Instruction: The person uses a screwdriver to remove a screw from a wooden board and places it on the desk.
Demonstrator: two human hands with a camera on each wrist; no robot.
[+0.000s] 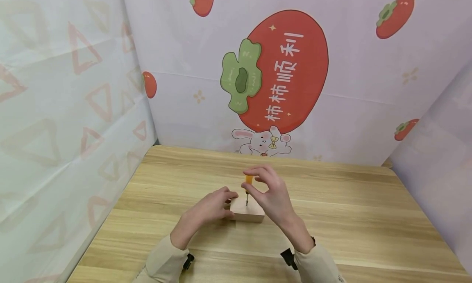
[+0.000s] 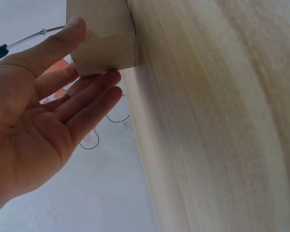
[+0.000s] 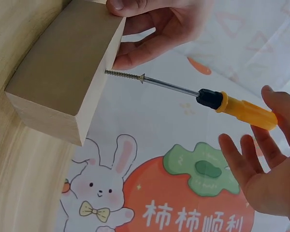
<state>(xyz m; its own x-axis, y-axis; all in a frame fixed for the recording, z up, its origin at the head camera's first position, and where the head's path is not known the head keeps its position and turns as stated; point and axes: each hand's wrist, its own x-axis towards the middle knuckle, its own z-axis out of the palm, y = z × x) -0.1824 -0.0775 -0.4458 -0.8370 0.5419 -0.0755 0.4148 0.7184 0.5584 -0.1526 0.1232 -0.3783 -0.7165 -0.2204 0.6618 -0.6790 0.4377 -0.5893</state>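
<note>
A pale wooden block (image 3: 58, 63) lies on the table, with a long screw (image 3: 123, 74) standing upright in its top face. Above it is a screwdriver (image 3: 249, 113) with a yellow handle and a black collar, its tip meeting the screw head. My right hand (image 1: 273, 192) pinches the handle near its end between thumb and fingers, the other fingers loosely spread. At the block's left end my left hand (image 1: 212, 207) holds it, thumb on the near side and fingers on the far side. The left wrist view shows that thumb (image 2: 63, 43) against the block's edge.
The wood-grain table (image 1: 350, 217) stretches around the block. Behind it hangs a pale backdrop (image 1: 350, 123) with a big persimmon and a rabbit, and a white sheet (image 1: 73, 151) with triangles stands on the left. Dark straps (image 1: 289, 258) sit at both sleeves.
</note>
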